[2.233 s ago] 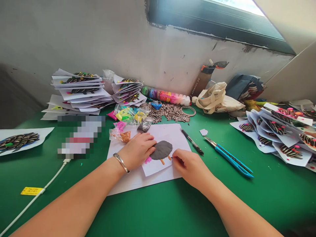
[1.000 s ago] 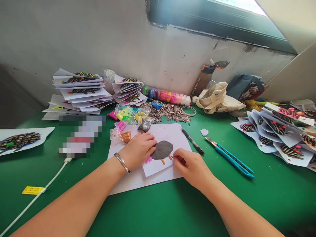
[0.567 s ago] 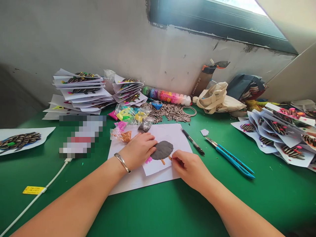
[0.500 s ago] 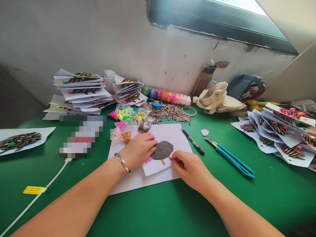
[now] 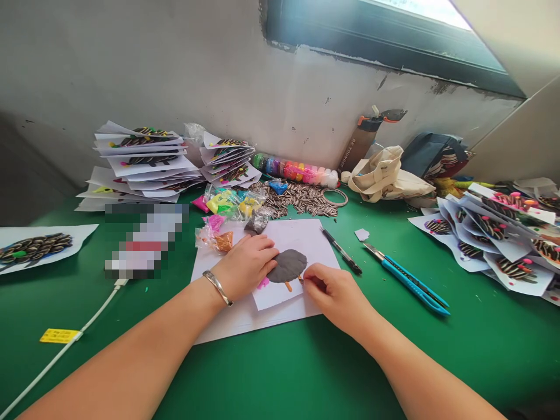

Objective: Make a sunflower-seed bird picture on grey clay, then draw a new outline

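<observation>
Right hand edged toward half-hidden orange strip, fingers curled, grip unclear; left hand flat.

The green desk bears striped seeds near its back edge, stacked white paper cards at the back left corner and, farther from the edge, a large white paper and blue plastic cutter.

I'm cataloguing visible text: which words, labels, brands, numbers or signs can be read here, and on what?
"BE YOUNGER": on the brown bottle.
Too small to read: the marks on the yellow tag.
Blurred, nothing readable: the pixelated object.
</observation>
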Demonstrator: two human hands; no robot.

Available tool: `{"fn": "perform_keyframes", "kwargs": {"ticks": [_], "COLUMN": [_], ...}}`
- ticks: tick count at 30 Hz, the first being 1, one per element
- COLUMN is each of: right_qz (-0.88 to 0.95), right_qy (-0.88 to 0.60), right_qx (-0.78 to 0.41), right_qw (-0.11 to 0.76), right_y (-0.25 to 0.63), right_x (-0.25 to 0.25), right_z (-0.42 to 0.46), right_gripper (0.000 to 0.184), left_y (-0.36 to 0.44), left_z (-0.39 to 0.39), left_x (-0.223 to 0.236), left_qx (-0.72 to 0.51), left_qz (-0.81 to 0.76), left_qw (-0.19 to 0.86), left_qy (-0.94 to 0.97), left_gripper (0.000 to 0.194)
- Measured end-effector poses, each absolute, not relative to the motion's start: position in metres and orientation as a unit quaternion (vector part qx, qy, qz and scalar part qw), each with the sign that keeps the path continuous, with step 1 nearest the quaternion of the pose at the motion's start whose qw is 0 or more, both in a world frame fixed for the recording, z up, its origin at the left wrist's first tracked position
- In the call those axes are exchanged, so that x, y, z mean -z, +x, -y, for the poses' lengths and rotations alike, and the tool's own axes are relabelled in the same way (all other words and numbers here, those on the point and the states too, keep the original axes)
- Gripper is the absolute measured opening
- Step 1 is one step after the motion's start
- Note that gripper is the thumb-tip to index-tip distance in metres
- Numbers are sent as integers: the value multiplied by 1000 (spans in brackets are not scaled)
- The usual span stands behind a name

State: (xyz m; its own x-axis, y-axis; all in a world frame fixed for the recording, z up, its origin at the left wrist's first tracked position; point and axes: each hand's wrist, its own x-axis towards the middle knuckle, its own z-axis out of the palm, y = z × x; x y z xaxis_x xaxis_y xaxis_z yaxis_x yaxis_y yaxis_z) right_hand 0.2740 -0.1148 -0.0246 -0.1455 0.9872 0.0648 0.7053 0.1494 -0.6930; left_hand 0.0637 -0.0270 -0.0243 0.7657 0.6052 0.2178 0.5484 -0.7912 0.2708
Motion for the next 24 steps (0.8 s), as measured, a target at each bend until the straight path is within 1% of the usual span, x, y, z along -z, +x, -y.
{"fn": "perform_keyframes", "kwargs": {"ticks": [7,12,16,20,24], "right_qz": [691,698,691,720,775], "right_qy": [-602,-610,-602,-579,-540], "right_qx": [-282,-258,-265,-203,-134], "right_qw": [284,273,300,325,298], "right_y": [273,272,275,273,265], "right_x": [27,29,29,29,29], "right_z": [113,111,113,118,123], "right_gripper": [14,13,13,13,18], "left_y": [65,65,64,64,65], "left_z": [27,26,27,27,28], "left_x": [24,24,25,28,31], "left_qx": [-152,-155,-158,-173,-179], "left_qz": [-308,-307,-305,-306,-314], "left_qw": [95,97,94,74,48], "left_qy": [934,934,934,933,931], "left_gripper": [19,20,19,19,19]}}
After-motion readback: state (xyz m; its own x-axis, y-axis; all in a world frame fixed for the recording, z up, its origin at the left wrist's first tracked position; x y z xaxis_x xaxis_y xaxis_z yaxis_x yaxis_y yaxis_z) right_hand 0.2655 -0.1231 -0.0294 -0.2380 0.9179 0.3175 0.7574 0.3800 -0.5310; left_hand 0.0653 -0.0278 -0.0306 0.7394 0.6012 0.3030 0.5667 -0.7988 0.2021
